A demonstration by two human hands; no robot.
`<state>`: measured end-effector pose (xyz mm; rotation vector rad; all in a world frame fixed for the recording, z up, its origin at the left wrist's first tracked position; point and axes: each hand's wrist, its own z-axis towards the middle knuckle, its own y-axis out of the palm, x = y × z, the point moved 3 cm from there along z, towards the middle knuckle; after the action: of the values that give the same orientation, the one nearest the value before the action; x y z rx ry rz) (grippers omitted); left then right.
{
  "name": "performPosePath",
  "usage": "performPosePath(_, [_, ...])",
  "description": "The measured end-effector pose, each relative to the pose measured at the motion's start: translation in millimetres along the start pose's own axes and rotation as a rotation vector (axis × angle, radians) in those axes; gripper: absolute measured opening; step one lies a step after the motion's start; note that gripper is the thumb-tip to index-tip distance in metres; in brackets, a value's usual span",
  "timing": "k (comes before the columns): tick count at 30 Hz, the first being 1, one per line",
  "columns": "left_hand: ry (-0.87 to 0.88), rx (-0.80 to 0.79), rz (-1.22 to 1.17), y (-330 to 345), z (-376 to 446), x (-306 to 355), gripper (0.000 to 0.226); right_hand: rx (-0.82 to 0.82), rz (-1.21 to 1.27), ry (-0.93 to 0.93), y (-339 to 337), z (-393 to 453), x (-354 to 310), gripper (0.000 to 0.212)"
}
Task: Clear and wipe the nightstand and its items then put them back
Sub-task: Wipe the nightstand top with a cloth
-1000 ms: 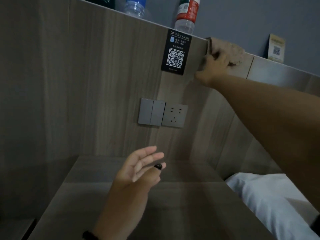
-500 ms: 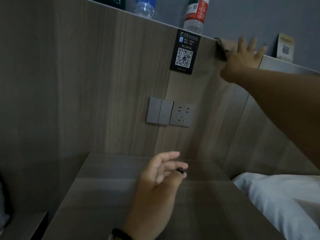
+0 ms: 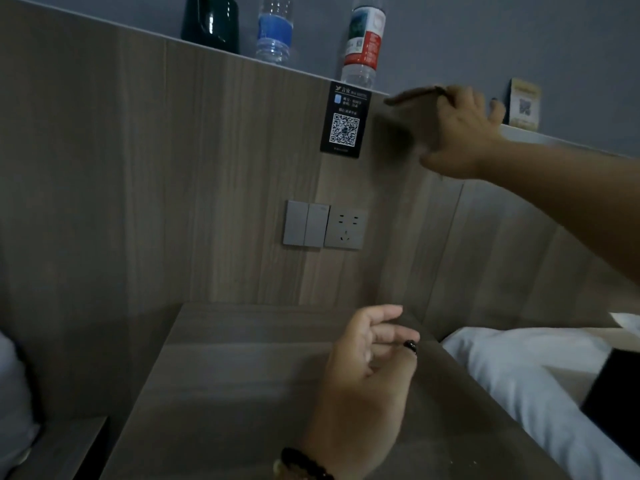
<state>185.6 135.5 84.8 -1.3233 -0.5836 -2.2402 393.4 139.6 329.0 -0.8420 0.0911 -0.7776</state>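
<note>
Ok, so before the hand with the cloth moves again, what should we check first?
1. Cloth gripped by the right hand: ok.
2. Bottle with the red label clear of the cloth: cannot tell, it stands close beside it on the ledge.
3. Blue-label bottle and dark container upright: ok.
4. Nightstand top bare for wiping: ok.
5. Left hand free: ok, open and holding nothing.
6. Small card out of the way: cannot tell.
</note>
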Motion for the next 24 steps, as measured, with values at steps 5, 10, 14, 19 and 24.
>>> performPosePath(5, [-0.064, 0.007, 0.036, 14.7, -33.4, 4.6, 0.036, -0.236, -0.063, -0.155, -22.7, -91.4, -17.1, 0.074])
performPosePath(10, [-0.121, 0.055, 0.027, 31.2, -79.2, 19.9, 0.042, -0.259, 0.008, -0.289, -78.8, -173.4, -37.5, 0.080])
performPosePath(14, [-0.164, 0.157, -0.049, 27.8, -121.3, 39.0, 0.040, -0.269, 0.120, -0.307, -116.6, -234.9, -50.4, 0.061])
performPosePath(19, [-0.258, 0.098, -0.005, 24.9, -180.3, 38.0, 0.031, -0.479, 0.250, -0.294, -132.4, -327.0, -63.9, 0.057])
performPosePath(24, [-0.535, 0.196, -0.119, 17.8, -212.5, 26.8, 0.037, -0.481, 0.411, -0.342, -134.0, -398.0, -74.5, 0.064])
